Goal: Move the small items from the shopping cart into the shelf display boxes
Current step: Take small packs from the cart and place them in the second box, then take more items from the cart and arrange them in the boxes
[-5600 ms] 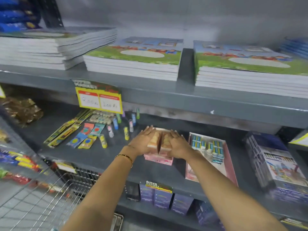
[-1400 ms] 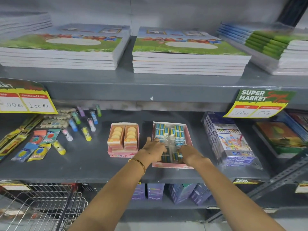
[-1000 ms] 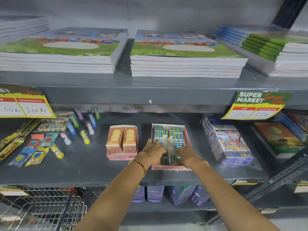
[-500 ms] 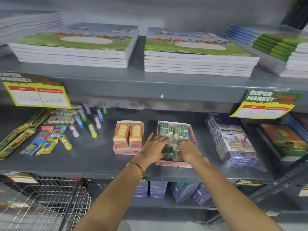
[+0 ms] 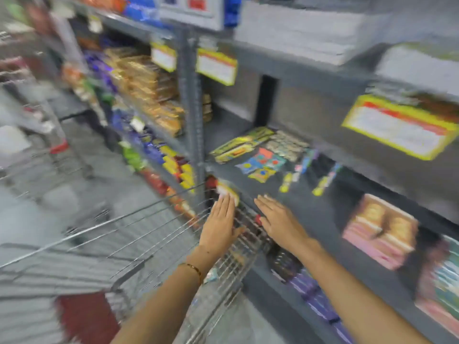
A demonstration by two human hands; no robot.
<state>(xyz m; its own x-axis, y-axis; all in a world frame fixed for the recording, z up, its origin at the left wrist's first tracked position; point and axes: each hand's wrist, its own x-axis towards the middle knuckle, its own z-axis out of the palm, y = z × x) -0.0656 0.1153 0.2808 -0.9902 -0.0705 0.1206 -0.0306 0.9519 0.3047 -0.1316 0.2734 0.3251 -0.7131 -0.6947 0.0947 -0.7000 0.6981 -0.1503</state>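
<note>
Both hands (image 5: pixel 250 224) off box (image 5: pixel 380 229), over cart (image 5: pixel 149 244)

Both hands (image 5: pixel 250 224) hang flat and empty over the shopping cart (image 5: pixel 149 234).

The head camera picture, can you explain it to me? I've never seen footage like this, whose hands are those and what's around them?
No machine here: a person wears a camera on their head, so you see what they see, looking down at their own arms in a shop aisle. The picture is blurred because the head is turning.

The left hand, with a bracelet on its wrist, and the right hand are both open and flat, holding nothing. They hover over the wire shopping cart, beside the grey shelf.

On the shelf lie small colourful packets, a few yellow-capped sticks, and a pink display box of orange-topped items. Yellow price tags hang above.
</note>
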